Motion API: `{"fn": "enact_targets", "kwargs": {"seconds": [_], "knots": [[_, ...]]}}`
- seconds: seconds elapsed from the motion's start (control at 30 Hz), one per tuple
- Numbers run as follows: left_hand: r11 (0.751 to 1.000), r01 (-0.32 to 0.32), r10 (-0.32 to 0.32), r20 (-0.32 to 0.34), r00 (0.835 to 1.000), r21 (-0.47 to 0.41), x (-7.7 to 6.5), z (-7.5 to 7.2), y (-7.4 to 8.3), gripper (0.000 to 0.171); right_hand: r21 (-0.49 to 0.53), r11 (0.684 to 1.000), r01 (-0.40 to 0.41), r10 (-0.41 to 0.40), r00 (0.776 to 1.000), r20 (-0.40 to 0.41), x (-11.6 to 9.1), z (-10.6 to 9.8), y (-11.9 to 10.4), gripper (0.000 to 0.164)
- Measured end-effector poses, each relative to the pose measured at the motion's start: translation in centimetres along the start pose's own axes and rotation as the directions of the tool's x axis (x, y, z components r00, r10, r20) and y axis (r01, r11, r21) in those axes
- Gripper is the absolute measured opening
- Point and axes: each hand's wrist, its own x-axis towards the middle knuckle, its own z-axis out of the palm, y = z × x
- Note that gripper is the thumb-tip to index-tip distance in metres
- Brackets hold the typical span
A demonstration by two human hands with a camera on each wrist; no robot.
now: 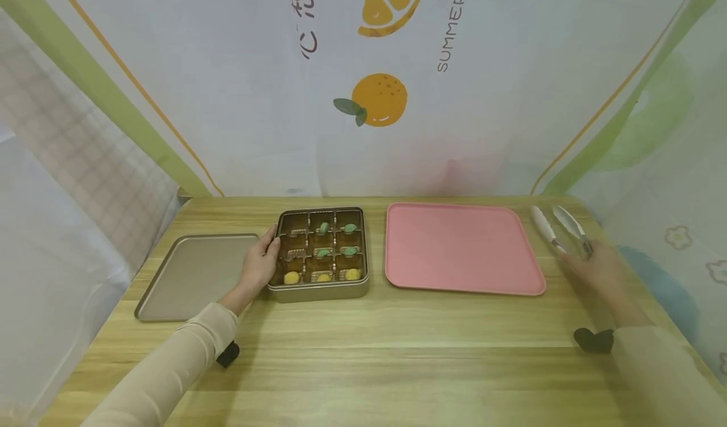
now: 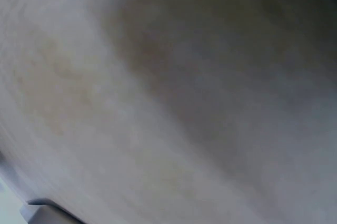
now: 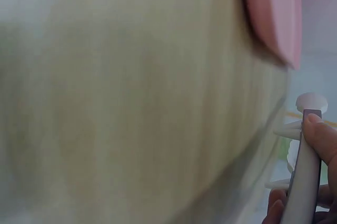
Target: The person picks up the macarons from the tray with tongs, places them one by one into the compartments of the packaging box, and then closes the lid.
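A gold tin [image 1: 318,293] with a divided plastic insert sits left of centre. Three small yellow pieces [image 1: 324,278] lie in its near row, and green pieces [image 1: 350,251] fill the middle and right compartments of the other two rows. My left hand [image 1: 260,264] touches the tin's left side, fingers fairly straight along its wall. On the far right, my right hand [image 1: 596,269] grips metal tongs [image 1: 585,244] with white tips, the arms spread apart. The right wrist view shows the thumb on the tongs [image 3: 303,182]. Only a blurred pale surface fills most of the left wrist view.
A pink tray [image 1: 462,247] lies between the tin and the tongs. Left of the tin, partly behind my left hand, is a flat gold lid [image 1: 207,263]. A printed white cloth [image 1: 250,111] hangs behind the wooden table [image 1: 397,364].
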Motion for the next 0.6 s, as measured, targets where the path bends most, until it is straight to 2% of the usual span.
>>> {"fn": "enact_targets", "kwargs": {"seconds": [0.2,0.43,0.6], "knots": [[1.000,0.006,-0.006,-0.002,1.000,-0.010,0.0,0.0,0.0,0.048,-0.005,0.997,-0.072,0.072,0.996,0.044,-0.4,-0.3,1.1,0.063],[1.000,0.003,-0.003,-0.002,1.000,0.001,0.0,0.0,0.0,0.048,-0.059,0.994,-0.092,0.095,0.993,0.063,-0.7,-0.5,1.5,0.082],[1.000,0.000,0.000,-0.002,1.000,0.006,0.0,0.1,-0.1,0.049,-0.104,0.990,-0.096,0.107,0.990,0.097,-1.0,-0.8,1.2,0.085]]}}
